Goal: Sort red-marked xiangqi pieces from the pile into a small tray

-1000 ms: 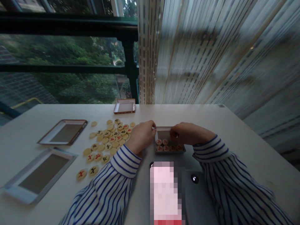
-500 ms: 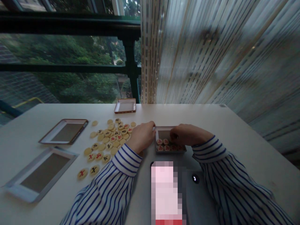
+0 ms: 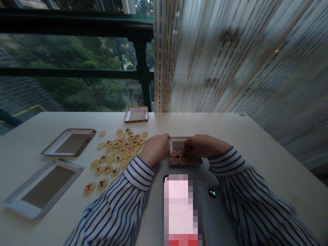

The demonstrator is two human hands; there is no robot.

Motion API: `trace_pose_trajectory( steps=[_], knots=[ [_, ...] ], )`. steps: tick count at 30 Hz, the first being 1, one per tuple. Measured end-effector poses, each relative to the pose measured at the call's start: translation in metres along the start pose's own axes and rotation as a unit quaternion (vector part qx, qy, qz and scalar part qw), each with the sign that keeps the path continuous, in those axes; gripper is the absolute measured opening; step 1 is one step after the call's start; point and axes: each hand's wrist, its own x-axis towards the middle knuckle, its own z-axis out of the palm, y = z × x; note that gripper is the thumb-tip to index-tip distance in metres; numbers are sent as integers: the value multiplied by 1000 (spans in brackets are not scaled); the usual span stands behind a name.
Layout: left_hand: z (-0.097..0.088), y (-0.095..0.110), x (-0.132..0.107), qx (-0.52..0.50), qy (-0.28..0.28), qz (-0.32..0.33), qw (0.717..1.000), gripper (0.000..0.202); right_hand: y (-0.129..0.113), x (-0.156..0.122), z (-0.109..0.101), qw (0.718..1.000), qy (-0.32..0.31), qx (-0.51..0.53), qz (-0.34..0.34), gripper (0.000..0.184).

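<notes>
A small grey-rimmed box [image 3: 176,138] lies in front of me, with round Chinese chess pieces [image 3: 174,160] in rows along its near side, red characters facing up. My left hand [image 3: 155,149] is closed at the box's left wall, fingertips at its far left corner. Inside the box, my right hand [image 3: 205,145] has its fingers curled down over a piece beside the second row; the hand partly hides that piece and the right side of the box. Left of my left hand, many loose Chinese chess pieces [image 3: 123,150] are spread out, with red or black characters or blank sides up.
Two open trays, a brown-rimmed one [image 3: 88,141] and a grey-white one [image 3: 12,201], lie at the left. Another shallow tray [image 3: 136,121] sits at the far edge. A blurred-out phone [image 3: 179,208] and a grey flat device [image 3: 217,218] lie between my forearms.
The view has shifted slightly. Both hands stay at the box; my right fingers have moved only a little over the pieces.
</notes>
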Motion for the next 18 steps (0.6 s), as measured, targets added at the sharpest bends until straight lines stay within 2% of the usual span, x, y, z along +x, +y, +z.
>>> trace_pose_trajectory(
  steps=[18],
  knots=[
    [2, 0, 1, 20, 3, 11, 1000, 33, 3, 3, 3, 999, -19, 21, -20, 28]
  ],
)
